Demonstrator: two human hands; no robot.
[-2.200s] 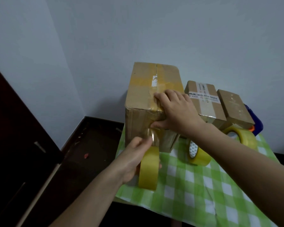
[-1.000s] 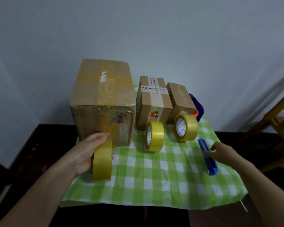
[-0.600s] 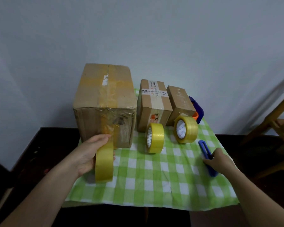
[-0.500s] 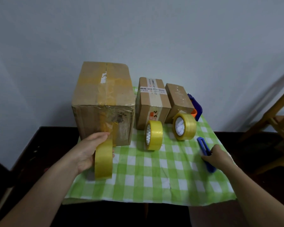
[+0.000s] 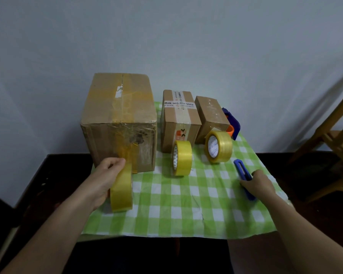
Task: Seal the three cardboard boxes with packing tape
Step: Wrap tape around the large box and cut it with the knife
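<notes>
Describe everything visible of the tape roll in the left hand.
The tape roll is yellowish, translucent packing tape, standing on edge at the green checked cloth; contact there is unclear. The left hand grips it from its left, fingers curled over its top. A pulled strip runs from its top onto the front of the large box.

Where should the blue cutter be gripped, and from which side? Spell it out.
Grip the blue cutter by its near half, across its narrow width, coming from above on the right. It lies flat on the checked cloth, long and slim, pointing away, so only its long edges offer a pinch. The right hand holds it there; the left hand holds a tape roll.
</notes>
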